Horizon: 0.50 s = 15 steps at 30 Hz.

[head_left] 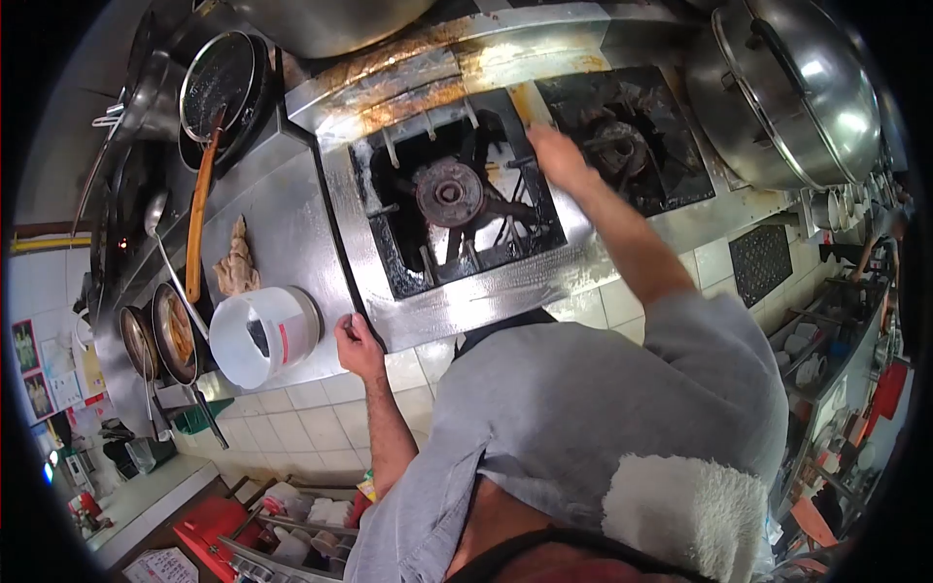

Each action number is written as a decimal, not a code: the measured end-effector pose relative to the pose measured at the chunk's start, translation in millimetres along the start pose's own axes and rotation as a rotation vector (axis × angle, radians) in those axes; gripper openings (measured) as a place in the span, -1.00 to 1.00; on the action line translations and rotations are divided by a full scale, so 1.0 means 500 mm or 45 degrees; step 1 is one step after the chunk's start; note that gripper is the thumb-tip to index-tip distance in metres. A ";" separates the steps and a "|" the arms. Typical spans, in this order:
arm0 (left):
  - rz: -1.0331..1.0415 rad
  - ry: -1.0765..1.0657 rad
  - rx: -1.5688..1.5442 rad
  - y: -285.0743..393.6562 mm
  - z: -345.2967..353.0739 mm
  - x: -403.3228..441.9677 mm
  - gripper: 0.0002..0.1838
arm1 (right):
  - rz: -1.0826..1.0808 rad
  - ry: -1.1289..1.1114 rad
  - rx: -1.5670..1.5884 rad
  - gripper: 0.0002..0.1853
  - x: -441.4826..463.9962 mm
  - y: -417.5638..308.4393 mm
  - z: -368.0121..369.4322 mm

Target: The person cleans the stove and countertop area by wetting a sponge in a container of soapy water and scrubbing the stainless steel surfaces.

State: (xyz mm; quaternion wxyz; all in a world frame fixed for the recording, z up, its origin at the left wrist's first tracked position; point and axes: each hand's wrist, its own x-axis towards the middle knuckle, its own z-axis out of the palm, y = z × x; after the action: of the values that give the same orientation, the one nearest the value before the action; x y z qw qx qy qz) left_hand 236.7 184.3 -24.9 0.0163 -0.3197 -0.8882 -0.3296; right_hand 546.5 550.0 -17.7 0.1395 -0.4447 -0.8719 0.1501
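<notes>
My right hand [562,158] reaches across the stove top to the strip between the two burners. Its fingers are closed and point away from me; whatever they may hold is hidden. Beside it lies the near burner [449,192], a round head in a square black well with wet, white-streaked metal around it. My left hand [360,346] is curled shut at the front edge of the steel counter [282,194], with nothing visible in it. A white plastic bucket [251,340] stands to its left.
Left of the stove are a wooden-handled strainer [201,214], a ladle [160,219], a pale lump that looks like ginger [236,264] and a pan with food [176,330]. A second burner [619,149] and a big steel pot [777,92] stand right.
</notes>
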 end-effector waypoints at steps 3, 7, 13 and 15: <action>-0.023 -0.044 -0.007 0.013 0.003 0.005 -0.72 | 0.100 0.081 0.126 -0.75 0.109 0.037 0.009; 0.030 -0.001 -0.054 0.000 0.008 0.005 -0.73 | 0.011 0.270 0.108 -0.75 0.013 0.026 0.034; 0.047 -0.007 -0.020 0.018 0.001 0.005 -0.74 | 0.024 0.072 0.087 -0.74 0.069 0.000 -0.029; 0.002 -0.042 -0.016 0.021 -0.001 0.005 -0.73 | 0.111 0.016 0.164 -0.75 0.124 0.007 -0.031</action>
State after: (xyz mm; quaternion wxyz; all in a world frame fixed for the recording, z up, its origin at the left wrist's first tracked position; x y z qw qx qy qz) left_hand 240.9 191.6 -18.0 -0.0001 -0.3259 -0.8860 -0.3300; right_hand 519.9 604.8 2.1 0.1666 -0.4732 -0.8395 0.2089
